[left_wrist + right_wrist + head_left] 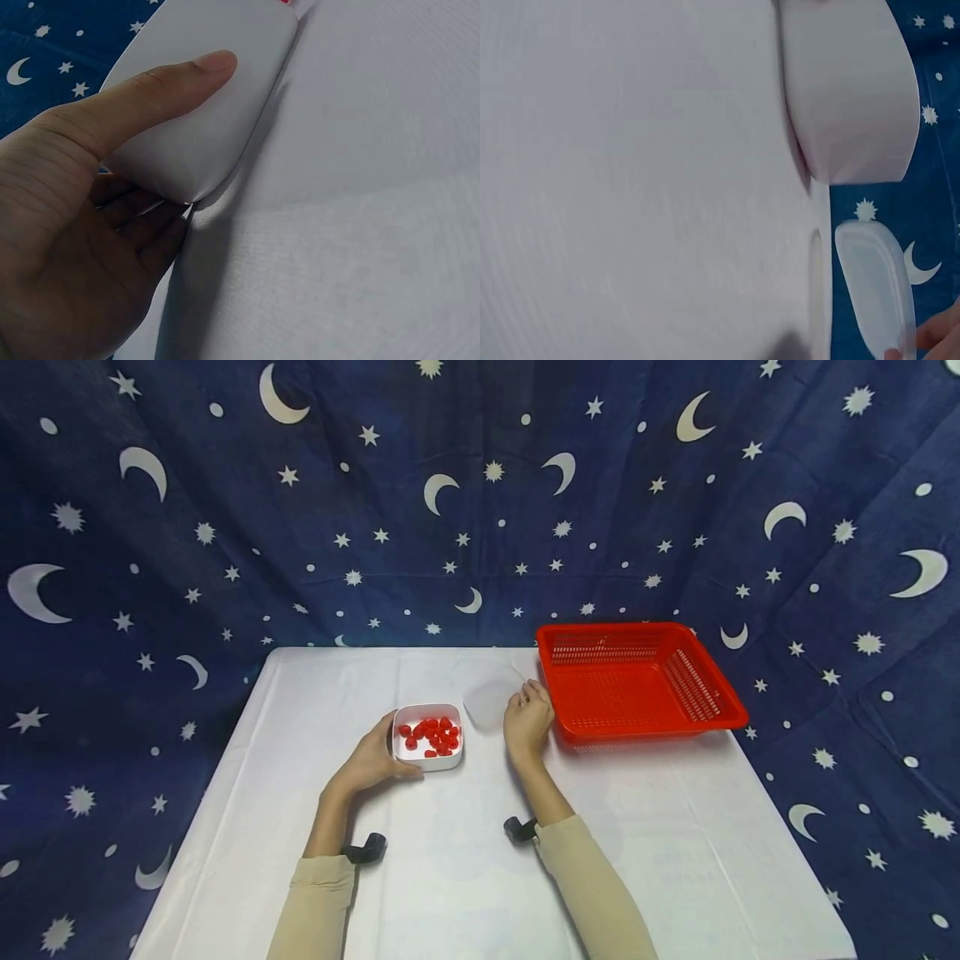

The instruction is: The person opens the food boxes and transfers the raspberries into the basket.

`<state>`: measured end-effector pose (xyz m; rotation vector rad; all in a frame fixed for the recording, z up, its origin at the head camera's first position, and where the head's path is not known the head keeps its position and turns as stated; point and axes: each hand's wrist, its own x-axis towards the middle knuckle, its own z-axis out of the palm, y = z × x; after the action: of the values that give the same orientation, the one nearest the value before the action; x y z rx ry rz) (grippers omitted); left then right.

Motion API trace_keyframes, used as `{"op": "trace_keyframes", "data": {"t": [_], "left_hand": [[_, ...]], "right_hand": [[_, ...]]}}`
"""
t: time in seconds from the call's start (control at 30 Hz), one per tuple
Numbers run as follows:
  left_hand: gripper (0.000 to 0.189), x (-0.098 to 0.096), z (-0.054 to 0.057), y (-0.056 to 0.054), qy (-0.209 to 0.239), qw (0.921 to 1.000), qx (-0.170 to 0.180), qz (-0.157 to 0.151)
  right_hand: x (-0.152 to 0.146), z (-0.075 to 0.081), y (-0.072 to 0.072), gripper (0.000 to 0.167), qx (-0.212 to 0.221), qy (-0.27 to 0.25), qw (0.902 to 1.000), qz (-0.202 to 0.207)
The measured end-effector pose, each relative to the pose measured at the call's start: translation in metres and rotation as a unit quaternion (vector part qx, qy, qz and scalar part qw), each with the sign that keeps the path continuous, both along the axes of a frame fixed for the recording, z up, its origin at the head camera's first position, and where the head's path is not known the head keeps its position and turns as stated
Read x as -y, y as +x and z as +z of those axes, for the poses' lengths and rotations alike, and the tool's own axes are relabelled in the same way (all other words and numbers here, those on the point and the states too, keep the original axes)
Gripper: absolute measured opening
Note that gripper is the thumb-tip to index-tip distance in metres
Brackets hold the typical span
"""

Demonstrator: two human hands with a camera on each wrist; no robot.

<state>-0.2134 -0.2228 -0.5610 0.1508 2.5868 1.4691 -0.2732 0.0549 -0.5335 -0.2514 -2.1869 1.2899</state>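
Widely parted, left fingers (161,94) grip the white box (442,762).

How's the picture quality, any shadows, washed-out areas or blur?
Head view: the pale lid nearly blends into the bright tablecloth; left wrist view: dim, with the left hand in shade and a dark shadow beside the white bowl; right wrist view: slightly hazy and soft, with a dark shadow at the bottom edge.

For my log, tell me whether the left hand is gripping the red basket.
No, the left hand grips the white bowl that holds small red pieces.
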Motion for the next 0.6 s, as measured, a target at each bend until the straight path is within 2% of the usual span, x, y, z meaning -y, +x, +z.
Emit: {"op": "trace_keyframes", "data": {"t": [0.1, 0.2, 0.4, 0.6], "left_hand": [[0.128, -0.001, -0.001, 0.000, -0.001, 1.0000, 0.000, -0.001], [0.128, -0.001, 0.000, 0.000, -0.002, 1.0000, -0.002, -0.001], [0.128, -0.002, 0.000, 0.000, -0.010, 0.9999, -0.002, -0.001], [0.127, -0.001, 0.000, 0.000, -0.013, 0.9999, -0.003, 0.000]], "right_hand": [[-0.001, -0.006, 0.001, 0.033, 0.040, -0.052, 0.9979, -0.003], [-0.002, -0.011, 0.003, 0.028, 0.057, -0.059, 0.9966, -0.003], [-0.006, -0.013, 0.004, 0.018, 0.074, 0.004, 0.9972, -0.009], [-0.012, -0.012, 0.006, 0.012, 0.109, 0.057, 0.9923, -0.007]]}}
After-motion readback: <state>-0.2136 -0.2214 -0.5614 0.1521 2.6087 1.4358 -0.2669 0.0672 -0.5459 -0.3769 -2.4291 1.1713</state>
